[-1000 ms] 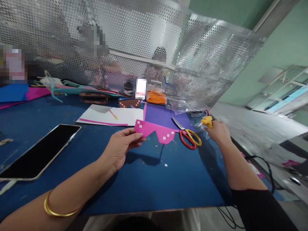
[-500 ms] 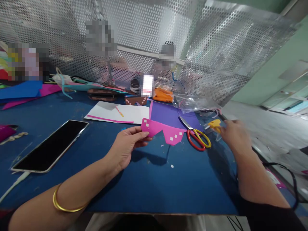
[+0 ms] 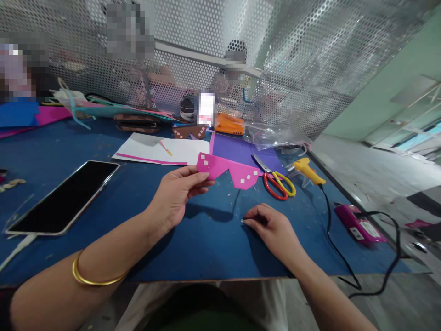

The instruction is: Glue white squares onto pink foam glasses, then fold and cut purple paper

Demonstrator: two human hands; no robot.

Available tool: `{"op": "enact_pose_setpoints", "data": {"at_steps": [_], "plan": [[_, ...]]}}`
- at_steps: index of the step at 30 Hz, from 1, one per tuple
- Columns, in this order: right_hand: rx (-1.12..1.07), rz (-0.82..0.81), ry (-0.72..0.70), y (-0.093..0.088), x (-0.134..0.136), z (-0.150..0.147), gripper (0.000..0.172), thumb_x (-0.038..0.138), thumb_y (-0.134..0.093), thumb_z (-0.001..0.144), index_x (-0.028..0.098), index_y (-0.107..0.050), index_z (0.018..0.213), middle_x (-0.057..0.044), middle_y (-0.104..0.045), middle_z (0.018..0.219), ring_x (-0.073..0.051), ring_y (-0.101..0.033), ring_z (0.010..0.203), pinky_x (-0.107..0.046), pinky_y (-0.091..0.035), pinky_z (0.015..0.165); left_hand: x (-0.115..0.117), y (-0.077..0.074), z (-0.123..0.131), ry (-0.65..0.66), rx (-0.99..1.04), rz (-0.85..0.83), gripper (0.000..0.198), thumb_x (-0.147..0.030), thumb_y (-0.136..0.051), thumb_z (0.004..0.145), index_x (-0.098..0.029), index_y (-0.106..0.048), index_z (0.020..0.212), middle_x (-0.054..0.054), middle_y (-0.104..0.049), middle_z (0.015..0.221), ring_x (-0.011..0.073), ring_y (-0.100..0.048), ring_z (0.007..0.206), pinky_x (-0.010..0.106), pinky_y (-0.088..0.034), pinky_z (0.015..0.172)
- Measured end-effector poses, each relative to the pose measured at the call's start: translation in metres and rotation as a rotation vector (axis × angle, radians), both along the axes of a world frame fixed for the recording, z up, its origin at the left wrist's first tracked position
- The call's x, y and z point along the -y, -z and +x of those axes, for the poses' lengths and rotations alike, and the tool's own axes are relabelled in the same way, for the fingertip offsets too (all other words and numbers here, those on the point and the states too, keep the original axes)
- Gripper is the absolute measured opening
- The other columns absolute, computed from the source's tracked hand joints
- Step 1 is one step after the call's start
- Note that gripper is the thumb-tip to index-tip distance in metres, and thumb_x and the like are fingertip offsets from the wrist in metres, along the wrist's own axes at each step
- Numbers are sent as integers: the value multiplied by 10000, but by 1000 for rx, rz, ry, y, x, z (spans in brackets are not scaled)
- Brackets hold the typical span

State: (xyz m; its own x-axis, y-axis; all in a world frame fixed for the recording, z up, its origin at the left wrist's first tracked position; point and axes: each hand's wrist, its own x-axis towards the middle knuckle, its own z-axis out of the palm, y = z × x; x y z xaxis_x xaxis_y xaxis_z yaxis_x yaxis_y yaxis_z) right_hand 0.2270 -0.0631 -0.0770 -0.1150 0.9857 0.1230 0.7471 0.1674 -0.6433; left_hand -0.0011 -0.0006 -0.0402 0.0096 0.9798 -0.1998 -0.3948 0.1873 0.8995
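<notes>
Between thumb and fingers, my left hand (image 3: 184, 191) grips the left end of a pink cut-out shaped like glasses (image 3: 220, 170), raised over the blue table. Several small white squares are stuck on both its lens shapes. My right hand (image 3: 270, 223) is closed in a pinch on a small white square (image 3: 243, 220) at the table, below and right of the cut-out. Scissors with one red and one yellow handle (image 3: 275, 186) lie just right of the cut-out. Beyond them a yellow glue gun (image 3: 308, 171) rests with its cord trailing toward me.
A charging phone (image 3: 65, 197) lies at left. Behind the hands are a white sheet (image 3: 148, 149), a purple sheet (image 3: 234, 149), a brown glasses-shaped piece (image 3: 189, 133), an orange object (image 3: 229, 124) and clear plastic (image 3: 275, 135). A magenta power strip (image 3: 360, 225) sits by the right edge.
My right hand has let go of the glue gun, moved left and pinched the white square from the table. My left hand still holds the pink cut-out. The view has shifted slightly.
</notes>
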Motion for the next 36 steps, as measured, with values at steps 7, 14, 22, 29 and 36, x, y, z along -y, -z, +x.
{"op": "enact_pose_setpoints", "data": {"at_steps": [7,14,22,29,36], "plan": [[72,25,18,4,-2,-6,71,229,-611,839,219,-642,775,14,-608,768,-149,-594,669,-275,-457,647,1,3,0,29,5,23,140,-217,-836,660,-171,-748,759,24,-747,730,147,-701,717,230,-518,655],[115,-6,31,6,-1,-7,103,239,-588,868,213,-611,771,-1,-608,799,-174,-595,727,-293,-438,667,3,1,1,45,-8,14,126,-229,-829,673,-168,-748,749,29,-748,738,146,-703,724,241,-518,678],[120,22,28,14,3,-4,145,284,-549,913,218,-592,792,-17,-608,827,-191,-580,760,-317,-423,709,2,3,0,49,-2,17,141,-229,-836,667,-159,-733,734,18,-740,721,144,-711,716,228,-527,667],[179,55,45,20,8,-3,121,269,-573,915,229,-595,804,-15,-636,834,-207,-566,764,-337,-392,724,1,5,0,52,-6,14,128,-221,-825,675,-152,-740,740,27,-749,737,138,-708,708,217,-524,649],[106,139,15,23,13,1,132,236,-564,924,226,-588,795,2,-635,813,-195,-581,784,-350,-386,776,2,3,0,61,-14,6,106,-217,-810,697,-151,-740,742,30,-749,728,137,-707,709,214,-521,652]]}}
